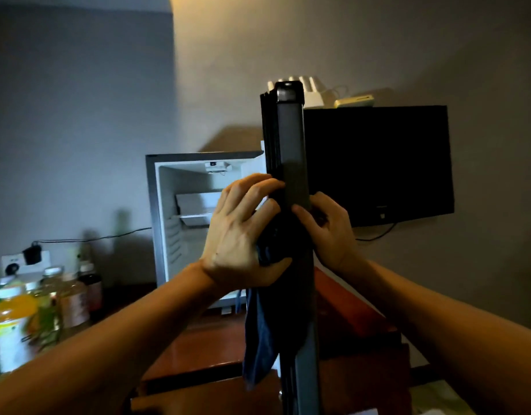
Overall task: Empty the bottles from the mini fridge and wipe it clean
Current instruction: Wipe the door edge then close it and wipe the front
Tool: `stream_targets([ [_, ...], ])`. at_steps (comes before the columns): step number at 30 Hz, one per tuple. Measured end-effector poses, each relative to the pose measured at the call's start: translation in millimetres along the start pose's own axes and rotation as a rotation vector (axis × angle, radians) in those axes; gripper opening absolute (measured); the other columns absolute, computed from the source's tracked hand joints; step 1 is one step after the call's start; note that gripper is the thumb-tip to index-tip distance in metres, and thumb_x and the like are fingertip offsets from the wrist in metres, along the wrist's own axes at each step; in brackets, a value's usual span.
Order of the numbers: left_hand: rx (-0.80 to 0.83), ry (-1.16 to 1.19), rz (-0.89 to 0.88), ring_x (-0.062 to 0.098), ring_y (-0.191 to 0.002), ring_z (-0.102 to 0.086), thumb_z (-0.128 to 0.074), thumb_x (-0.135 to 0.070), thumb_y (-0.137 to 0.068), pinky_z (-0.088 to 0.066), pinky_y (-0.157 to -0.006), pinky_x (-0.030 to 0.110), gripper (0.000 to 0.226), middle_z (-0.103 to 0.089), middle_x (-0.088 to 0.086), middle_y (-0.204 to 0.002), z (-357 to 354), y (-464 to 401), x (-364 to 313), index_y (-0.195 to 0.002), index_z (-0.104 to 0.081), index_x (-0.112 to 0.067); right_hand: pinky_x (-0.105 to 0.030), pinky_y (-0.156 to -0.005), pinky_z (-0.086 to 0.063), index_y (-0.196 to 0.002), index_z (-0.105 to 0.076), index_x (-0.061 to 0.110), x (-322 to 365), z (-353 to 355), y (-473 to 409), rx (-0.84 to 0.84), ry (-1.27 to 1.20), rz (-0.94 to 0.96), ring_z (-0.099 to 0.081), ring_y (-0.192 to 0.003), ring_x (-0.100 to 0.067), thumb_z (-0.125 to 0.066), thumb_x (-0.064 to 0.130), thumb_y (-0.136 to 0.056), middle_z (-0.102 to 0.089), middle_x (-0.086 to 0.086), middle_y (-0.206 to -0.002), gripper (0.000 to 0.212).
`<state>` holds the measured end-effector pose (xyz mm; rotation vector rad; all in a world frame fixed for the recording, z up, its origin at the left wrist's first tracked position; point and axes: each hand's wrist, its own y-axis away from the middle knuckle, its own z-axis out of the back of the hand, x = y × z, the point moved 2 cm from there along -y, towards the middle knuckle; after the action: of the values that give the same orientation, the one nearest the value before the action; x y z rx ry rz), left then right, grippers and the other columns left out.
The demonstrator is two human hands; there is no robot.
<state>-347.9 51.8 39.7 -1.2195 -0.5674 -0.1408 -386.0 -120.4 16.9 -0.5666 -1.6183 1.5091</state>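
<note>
Left hand (pixel 240 235): fingers curled over a dark blue cloth (pixel 261 330), pressing it against the fridge door (pixel 291 151) edge.
Right hand (pixel 330 232): fingers bent around the door's other side, gripping it.
Fridge (pixel 180 205): open, white inside, standing on the table (pixel 198 339).
Bottles (pixel 34 307): grouped far left, well apart from the fridge.
Cloth: hangs below the left hand.

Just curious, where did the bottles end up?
In the head view, the bottles stand at far left on the wooden counter, left of the open mini fridge.
</note>
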Motion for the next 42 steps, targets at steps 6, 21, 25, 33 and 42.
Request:
stream_targets([
  [6, 0.059, -0.022, -0.016, 0.034, -0.131, -0.045, -0.071, -0.032, -0.063, -0.036, -0.105, 0.05, 0.041, -0.059, 0.015, -0.129, 23.8, 19.0, 24.8, -0.088, -0.067, 0.001, -0.049, -0.059, -0.052, -0.078, -0.057, 0.004, 5.2, -46.4, -3.7, -0.003, -0.055, 0.006, -0.057, -0.069, -0.025, -0.057, 0.07, -0.078, -0.052, -0.005, -0.082, 0.066],
  [21, 0.334, -0.461, 0.12, 0.033, -0.112, -0.056, -0.056, -0.043, -0.076, -0.039, -0.101, 0.038, 0.046, -0.065, 0.013, -0.113, 29.6, 55.8, 55.4, -0.103, -0.067, -0.007, -0.033, -0.08, -0.046, -0.102, -0.058, 0.012, -9.1, -130.5, -11.0, 0.055, 0.218, 0.09, -0.049, -0.095, -0.018, -0.038, 0.042, -0.091, -0.05, -0.008, -0.109, 0.038],
  [25, 0.38, -0.509, 0.26, 0.035, -0.112, -0.055, -0.057, -0.046, -0.074, -0.041, -0.101, 0.042, 0.046, -0.065, 0.014, -0.113, 19.7, 67.0, 70.7, -0.103, -0.065, -0.01, -0.043, -0.102, -0.04, -0.132, -0.047, 0.02, -24.3, -149.2, -8.3, 0.164, 0.356, 0.136, -0.043, -0.124, -0.026, -0.046, 0.035, -0.095, -0.043, -0.009, -0.137, 0.041],
  [33, 0.583, -0.538, 0.462, 0.045, -0.144, -0.014, -0.058, -0.052, -0.076, -0.015, -0.118, 0.054, 0.067, -0.036, 0.024, -0.148, -11.8, 107.8, 120.8, -0.125, -0.056, -0.006, -0.049, -0.12, -0.013, -0.151, -0.026, 0.029, -52.2, -179.3, -14.7, 0.496, 0.544, 0.132, -0.008, -0.149, -0.026, -0.051, 0.025, -0.095, -0.012, -0.005, -0.161, 0.061],
  [42, 0.712, -0.5, 0.6, 0.042, -0.146, 0.006, -0.051, -0.06, -0.084, -0.008, -0.12, 0.049, 0.07, -0.008, 0.024, -0.158, -36.2, 140.9, 175.2, -0.131, -0.045, -0.007, -0.057, -0.116, -0.01, -0.152, -0.024, 0.027, -83.2, -215.6, -23.8, 0.606, 0.743, 0.066, -0.007, -0.148, -0.035, -0.057, 0.036, -0.083, -0.005, -0.008, -0.162, 0.077],
])
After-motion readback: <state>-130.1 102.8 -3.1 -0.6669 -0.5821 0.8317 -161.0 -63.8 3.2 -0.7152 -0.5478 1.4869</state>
